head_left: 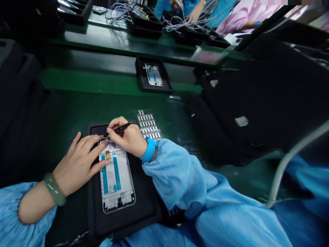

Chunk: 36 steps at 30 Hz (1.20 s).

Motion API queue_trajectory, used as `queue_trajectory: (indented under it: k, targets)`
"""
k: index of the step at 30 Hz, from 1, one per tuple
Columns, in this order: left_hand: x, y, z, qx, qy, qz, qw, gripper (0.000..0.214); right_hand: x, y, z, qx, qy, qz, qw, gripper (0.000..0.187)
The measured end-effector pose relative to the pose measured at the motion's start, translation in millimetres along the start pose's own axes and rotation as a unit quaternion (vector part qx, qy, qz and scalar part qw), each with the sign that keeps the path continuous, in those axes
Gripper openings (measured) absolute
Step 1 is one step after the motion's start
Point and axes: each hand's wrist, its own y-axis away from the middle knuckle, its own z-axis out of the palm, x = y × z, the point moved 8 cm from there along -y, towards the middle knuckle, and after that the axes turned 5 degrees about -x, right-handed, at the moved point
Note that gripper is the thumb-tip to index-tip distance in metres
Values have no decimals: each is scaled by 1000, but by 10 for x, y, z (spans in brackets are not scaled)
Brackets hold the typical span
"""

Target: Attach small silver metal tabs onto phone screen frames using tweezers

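Observation:
A phone frame with two blue adhesive strips and a small orange flex cable lies on a black foam tray in front of me. My left hand rests with fingers spread over the frame's upper left edge. In my right hand is a pair of dark tweezers, pinched like a pen above the frame's top end. The tweezers' tips are hidden by my fingers. Just beyond my right wrist lies a clear sheet of small pale stickers.
Another phone frame sits in a black tray farther ahead. Stacked black foam trays rise on the right, with more dark stacks on the left. Across the bench, a co-worker's hands are among white cables.

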Motion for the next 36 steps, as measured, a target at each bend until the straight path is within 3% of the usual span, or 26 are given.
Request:
queue_trajectory:
  k: [7,21,27,36]
  targets:
    - [0,2,15,-7,-8,-1,1000,51,19,-12,-9,4,-14,-1,1000,10]
    - [16,8,16,-4,-29,4,1000,49,-191,11,92,-21,118,-57,991,9]
    - [43,7,0,-4,-33,6,999,48,4,-16,-50,30,-1,-16,999,9]
    - [31,5,24,-12,-28,-1,1000,48,-19,-24,-11,22,-7,-22,999,9]
